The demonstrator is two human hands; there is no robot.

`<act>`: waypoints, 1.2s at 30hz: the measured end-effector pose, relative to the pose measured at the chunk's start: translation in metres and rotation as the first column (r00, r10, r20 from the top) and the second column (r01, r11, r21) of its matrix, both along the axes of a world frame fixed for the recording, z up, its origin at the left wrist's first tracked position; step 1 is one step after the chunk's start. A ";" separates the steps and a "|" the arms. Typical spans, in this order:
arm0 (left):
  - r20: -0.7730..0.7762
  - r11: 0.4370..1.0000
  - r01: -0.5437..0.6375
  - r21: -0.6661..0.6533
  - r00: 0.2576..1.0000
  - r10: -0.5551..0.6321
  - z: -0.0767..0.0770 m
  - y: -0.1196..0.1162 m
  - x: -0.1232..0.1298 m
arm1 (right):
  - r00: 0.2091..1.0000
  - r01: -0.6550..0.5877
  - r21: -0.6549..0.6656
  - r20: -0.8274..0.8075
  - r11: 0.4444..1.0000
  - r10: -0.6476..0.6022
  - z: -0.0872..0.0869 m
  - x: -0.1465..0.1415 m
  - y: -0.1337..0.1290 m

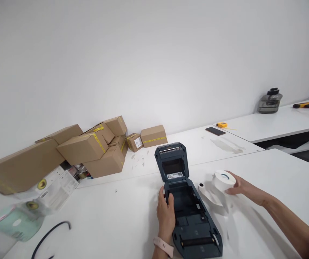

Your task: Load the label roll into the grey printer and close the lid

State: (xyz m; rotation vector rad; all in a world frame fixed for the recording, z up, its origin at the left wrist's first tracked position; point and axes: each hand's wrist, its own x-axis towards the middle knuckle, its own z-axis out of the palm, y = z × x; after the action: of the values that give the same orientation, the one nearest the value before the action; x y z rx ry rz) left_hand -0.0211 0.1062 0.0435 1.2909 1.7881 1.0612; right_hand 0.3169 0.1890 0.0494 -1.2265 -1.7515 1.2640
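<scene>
A dark grey label printer (195,216) lies on the white table with its lid (172,158) swung up and back, baring the inner bay. My left hand (166,212) grips the printer's left side, thumb over the rim and fingers along the outside. To the right of the printer, my right hand (235,185) holds a white label roll (223,180) by its right side, its round core facing up. A loose paper strip (214,201) hangs from around the roll. Close to the printer's right edge is a small white roll (201,187) with a dark centre.
Cardboard boxes (83,149) are piled at the back left, by plastic packets (58,189) and a mint-green bag (19,223). A black cable (49,232) lies front left. Farther back are a phone (215,131), a yellow tape measure (222,125) and a water bottle (270,102).
</scene>
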 end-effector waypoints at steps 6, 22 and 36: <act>-0.003 1.000 -0.002 -0.023 1.000 0.002 0.002 -0.001 0.000 | 0.991 -0.134 -0.075 0.002 0.988 0.135 -0.012 -0.008 0.025; 0.007 1.000 -0.010 0.028 1.000 0.010 0.002 0.000 0.000 | 0.883 -0.251 0.334 0.464 0.909 0.073 0.047 -0.047 0.025; -0.041 0.998 -0.011 0.067 0.999 0.014 -0.002 0.001 -0.001 | 0.580 -0.537 0.316 0.812 0.782 0.070 0.064 -0.093 0.002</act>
State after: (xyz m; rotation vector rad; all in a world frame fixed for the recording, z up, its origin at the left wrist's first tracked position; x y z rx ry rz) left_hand -0.0218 0.1073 0.0414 1.3527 1.8072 1.1168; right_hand 0.2239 0.1910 0.1137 -1.1944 -2.8200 0.2549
